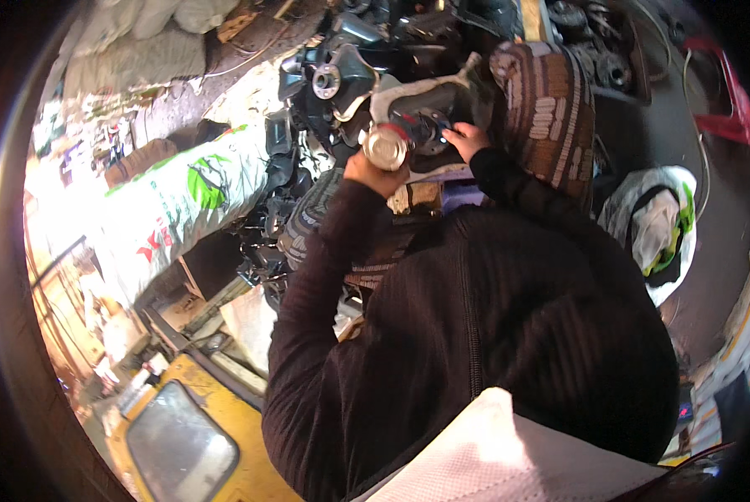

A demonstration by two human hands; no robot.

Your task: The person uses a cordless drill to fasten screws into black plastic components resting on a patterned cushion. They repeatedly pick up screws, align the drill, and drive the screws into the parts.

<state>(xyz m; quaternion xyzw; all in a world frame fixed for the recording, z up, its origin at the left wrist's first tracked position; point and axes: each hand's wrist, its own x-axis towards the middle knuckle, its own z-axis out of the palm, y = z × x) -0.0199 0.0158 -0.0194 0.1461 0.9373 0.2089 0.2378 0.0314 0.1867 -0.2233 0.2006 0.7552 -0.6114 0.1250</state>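
Observation:
My left hand [377,174] is wrapped round a can with a shiny round metal end [385,147] and a red band at its far side. Just right of it is a dark round part [428,127], with holes or fittings I cannot make out. The fingers of my right hand [469,140] are closed at that part's right edge, and they appear to grip it. Beyond both hands lies a pale, branched bracket-like piece [425,86]. My knees, in brown patterned trousers [546,117], stand on either side of the work.
Dark glossy moulded parts [354,75] pile up ahead and to the left. A crate of round metal parts [596,50] stands far right. An open white bag [655,226] is at right, a white and green sack [191,201] at left, and a yellow windowed panel [191,427] lower left.

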